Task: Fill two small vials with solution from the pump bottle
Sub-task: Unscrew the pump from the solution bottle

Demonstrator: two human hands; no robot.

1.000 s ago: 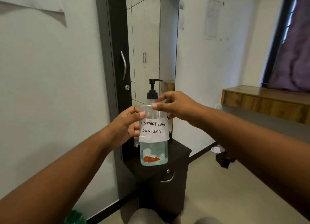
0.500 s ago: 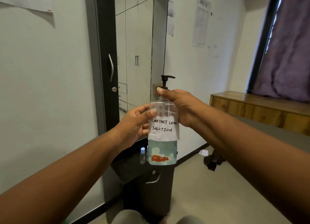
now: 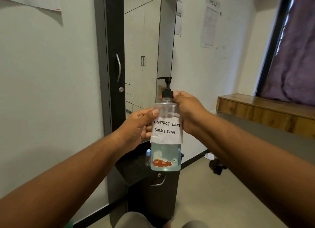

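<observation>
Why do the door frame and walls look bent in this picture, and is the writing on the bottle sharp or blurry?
In the head view, the wide-angle lens bows straight lines near the edges, so the door frame leans. The pump bottle at centre is sharp: its label reads "CONTACT LENS SOLUTION". Light is soft and even, without strong glare; the small vial behind looks slightly soft.

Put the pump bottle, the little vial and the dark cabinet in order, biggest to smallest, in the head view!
1. dark cabinet
2. pump bottle, though it is held nearer the camera, so it looks bigger than it is
3. little vial
</observation>
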